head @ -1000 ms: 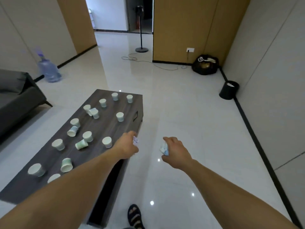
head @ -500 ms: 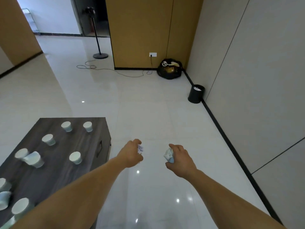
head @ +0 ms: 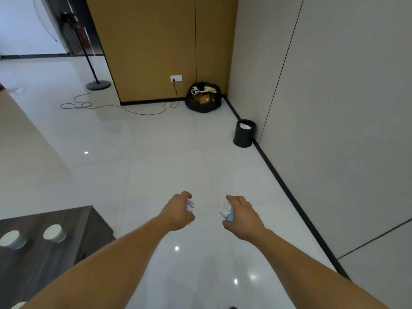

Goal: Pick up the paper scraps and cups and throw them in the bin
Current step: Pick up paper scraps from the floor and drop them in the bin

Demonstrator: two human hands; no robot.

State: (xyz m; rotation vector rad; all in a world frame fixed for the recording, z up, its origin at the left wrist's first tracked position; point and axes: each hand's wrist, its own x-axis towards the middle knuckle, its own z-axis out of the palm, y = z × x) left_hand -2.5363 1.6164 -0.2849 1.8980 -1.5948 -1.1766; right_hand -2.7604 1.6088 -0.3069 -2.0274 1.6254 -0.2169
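The step in hand looks like the carry to the bin (head: 244, 133): both hands are loaded and held out in front of the person, well short of the bin and apart from each other. The left hand (head: 178, 214) is curled tight round a small white paper scrap (head: 190, 205), of which only a crumpled edge peeks out by the thumb. The right hand (head: 242, 217) clasps a bigger crumpled wad (head: 226, 211), white with a pale blue patch; whether it is paper or a squashed cup I cannot tell. The bin is a small black round one that stands on the floor (head: 156, 166) against the wall (head: 334, 108), ahead and to the right of the hands, with white scraps (head: 246, 126) already showing at its rim. Beyond the bin, in the corner, sits a black bag (head: 204, 98). Far from the bin, on the near left, is the corner of the dark bench (head: 78, 221) with two cups (head: 54, 231) upright on it, so the task seems far from finished. The next move, as I judge it, calls for closing the open stretch of floor to the bin, bringing both hands over its mouth and only then loosening the fingers, since the opening is narrow and light paper let go too early could land beside the bin.
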